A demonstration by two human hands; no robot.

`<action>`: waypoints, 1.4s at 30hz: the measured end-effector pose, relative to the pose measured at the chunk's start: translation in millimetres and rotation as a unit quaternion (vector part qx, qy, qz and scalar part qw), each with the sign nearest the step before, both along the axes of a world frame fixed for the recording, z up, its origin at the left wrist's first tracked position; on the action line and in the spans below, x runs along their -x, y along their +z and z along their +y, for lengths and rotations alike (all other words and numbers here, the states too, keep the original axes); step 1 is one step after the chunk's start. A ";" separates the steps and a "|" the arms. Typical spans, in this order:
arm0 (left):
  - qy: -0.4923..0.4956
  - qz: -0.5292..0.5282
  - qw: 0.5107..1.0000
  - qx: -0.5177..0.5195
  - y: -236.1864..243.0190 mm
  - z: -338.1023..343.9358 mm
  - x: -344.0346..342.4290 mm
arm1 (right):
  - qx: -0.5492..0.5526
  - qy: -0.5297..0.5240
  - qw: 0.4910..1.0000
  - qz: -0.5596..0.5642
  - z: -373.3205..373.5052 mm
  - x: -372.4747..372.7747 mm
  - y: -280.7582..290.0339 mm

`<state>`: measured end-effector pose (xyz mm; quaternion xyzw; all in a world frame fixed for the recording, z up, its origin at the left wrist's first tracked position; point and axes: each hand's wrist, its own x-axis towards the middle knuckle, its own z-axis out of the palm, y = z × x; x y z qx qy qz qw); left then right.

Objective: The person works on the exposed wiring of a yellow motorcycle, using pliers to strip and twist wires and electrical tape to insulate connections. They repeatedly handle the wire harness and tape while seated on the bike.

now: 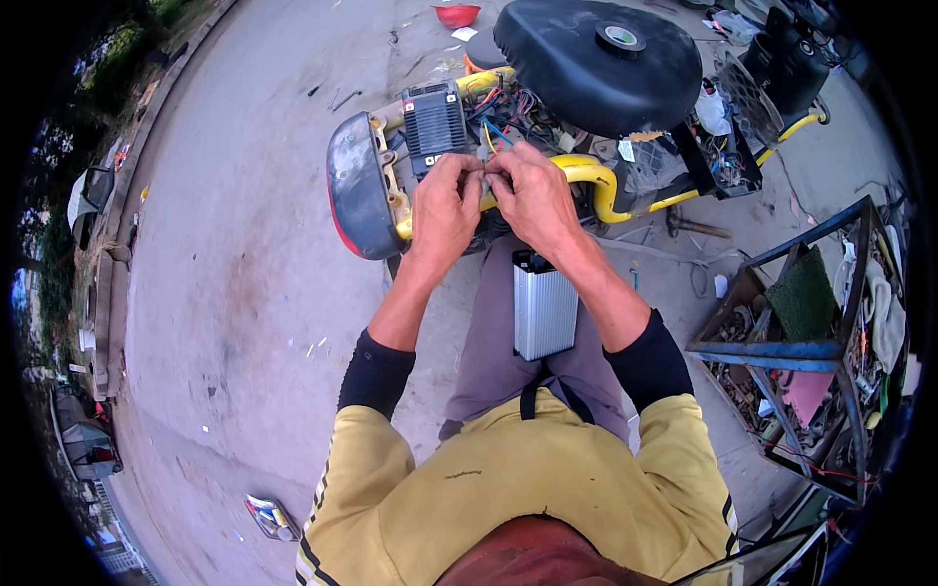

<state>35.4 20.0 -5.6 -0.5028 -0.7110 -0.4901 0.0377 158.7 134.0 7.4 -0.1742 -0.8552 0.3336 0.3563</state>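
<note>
My left hand (447, 203) and my right hand (533, 191) meet fingertip to fingertip over the yellow tubular frame (592, 172) of a partly stripped vehicle. Both are closed in a pinch on a thin wire, mostly hidden by the fingers. Just above them, a yellow wire (490, 140) and blue wires (498, 132) run out of a tangle of wiring. Left of this stands a black finned box (435, 121) with metal terminals. A silver finned metal box (545, 314) with a black end rests between my thighs.
A large black moulded shell (586, 73) covers the frame's far side. At the left end sits a dark rounded panel (358, 186) with a red edge. A hammer (699, 226) lies on the ground. On the right, a metal rack (791, 349) holds tools and scraps. A red bowl (456, 16) lies far off.
</note>
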 end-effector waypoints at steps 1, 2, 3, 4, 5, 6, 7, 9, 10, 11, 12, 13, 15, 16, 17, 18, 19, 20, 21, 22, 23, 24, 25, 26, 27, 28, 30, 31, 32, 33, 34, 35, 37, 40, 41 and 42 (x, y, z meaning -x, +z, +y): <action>0.002 -0.049 0.998 0.028 5.7 -2.5 1.3 | -0.022 0.000 1.000 0.008 -1.2 1.7 -1.5; 0.004 -0.098 0.994 0.055 10.1 -4.5 2.5 | -0.029 -0.003 1.000 0.009 -1.7 3.4 -3.4; -0.004 -0.138 0.988 0.068 11.9 -3.8 5.3 | -0.036 -0.007 0.999 0.010 -1.5 4.9 -5.4; -0.015 -0.165 0.985 0.053 12.8 -3.3 8.7 | -0.042 -0.007 0.999 0.011 -2.2 6.8 -6.4; -0.026 -0.190 0.981 0.038 13.3 -2.0 12.4 | -0.040 -0.006 0.999 0.015 -2.9 8.1 -6.9; -0.038 -0.216 0.975 0.022 14.0 -0.6 15.8 | -0.038 -0.004 0.999 0.018 -3.5 9.0 -7.2; -0.041 -0.228 0.972 0.039 18.2 1.6 17.9 | -0.037 -0.005 0.999 0.020 -3.4 9.2 -7.1; -0.051 -0.277 0.957 0.072 16.7 5.5 30.2 | -0.038 -0.004 0.999 0.022 -3.1 9.3 -7.3; -0.056 -0.301 0.948 0.089 18.8 7.3 33.1 | -0.038 -0.004 0.999 0.023 -3.1 9.3 -7.6; -0.058 -0.373 0.923 0.079 25.4 10.6 31.9 | -0.039 -0.004 0.999 0.029 -2.9 10.4 -8.6; -0.066 -0.434 0.895 0.080 25.5 12.7 36.6 | -0.041 -0.005 0.999 0.035 -2.8 12.4 -10.4; -0.075 -0.492 0.864 0.081 25.8 14.1 45.2 | -0.042 -0.006 0.998 0.041 -3.5 13.9 -12.1; -0.100 -0.583 0.802 0.086 18.4 13.0 62.5 | -0.026 -0.008 0.999 0.042 -4.9 15.8 -14.0; -0.089 -0.571 0.812 0.083 21.7 12.2 58.2 | -0.017 -0.010 0.999 0.043 -4.7 16.9 -15.1; -0.079 -0.560 0.821 0.080 27.8 8.8 49.5 | -0.016 -0.012 0.999 0.042 -5.3 16.8 -14.2; -0.068 -0.548 0.830 0.078 31.0 5.8 43.2 | -0.016 -0.013 0.999 0.041 -6.3 16.3 -12.3; -0.109 -0.455 0.879 0.093 31.4 -0.1 43.5 | -0.016 -0.013 0.999 0.040 -6.8 16.2 -11.5; -0.109 -0.391 0.908 0.103 31.2 -3.8 40.1 | -0.016 -0.017 0.999 0.041 -6.1 16.6 -12.7; -0.109 -0.325 0.933 0.111 31.9 -8.9 35.5 | -0.017 -0.020 0.999 0.042 -5.1 17.4 -14.5; -0.106 -0.259 0.953 0.118 34.6 -13.4 31.0 | -0.018 -0.021 0.999 0.042 -5.3 17.9 -15.1; -0.087 -0.190 0.970 0.128 34.2 -16.1 29.9 | -0.014 -0.021 0.999 0.041 -5.6 17.4 -14.7; -0.068 -0.120 0.981 0.138 33.8 -18.4 29.4 | -0.009 -0.020 0.999 0.040 -5.9 16.1 -13.1; -0.049 -0.049 0.987 0.145 33.9 -19.7 28.9 | -0.007 -0.020 0.999 0.039 -5.4 15.3 -11.6; -0.044 0.023 0.990 0.134 34.2 -20.6 28.2 | -0.011 -0.019 0.999 0.040 -5.2 15.3 -11.7; -0.040 0.095 0.987 0.122 34.5 -21.3 27.6 | -0.015 -0.018 0.999 0.041 -4.9 15.6 -12.2; -0.036 0.166 0.979 0.110 34.7 -21.7 27.3 | -0.018 -0.018 0.999 0.042 -4.9 15.7 -12.7; -0.045 0.227 0.968 0.093 33.1 -20.5 30.0 | -0.016 -0.016 0.999 0.042 -5.0 16.3 -12.6; -0.050 0.257 0.961 0.084 31.6 -19.4 31.6 | -0.015 -0.016 0.999 0.041 -4.8 16.4 -12.8; -0.052 0.268 0.959 0.081 30.4 -18.5 32.6 | -0.018 -0.016 0.999 0.039 -4.5 16.4 -13.1; -0.054 0.279 0.956 0.078 29.3 -17.4 33.4 | -0.021 -0.016 0.999 0.038 -4.1 16.3 -13.5; -0.055 0.290 0.952 0.075 27.8 -16.7 34.1 | -0.023 -0.016 0.999 0.036 -4.0 16.3 -13.8; -0.048 0.284 0.954 0.081 25.7 -15.7 34.5 | -0.024 -0.016 0.999 0.035 -4.0 16.4 -13.5; -0.032 0.269 0.958 0.092 21.4 -13.0 33.5 | -0.025 -0.016 0.999 0.032 -4.5 16.4 -12.9; 0.011 0.159 0.979 0.127 18.4 -9.0 28.8 | -0.028 -0.020 0.999 0.040 -7.3 16.7 -13.9; -0.001 0.050 0.988 0.149 17.7 -7.4 30.9 | -0.043 -0.024 0.998 0.049 -8.3 17.2 -15.2; -0.012 -0.059 0.984 0.168 17.1 -3.1 35.9 | -0.058 -0.028 0.996 0.058 -9.5 17.8 -17.2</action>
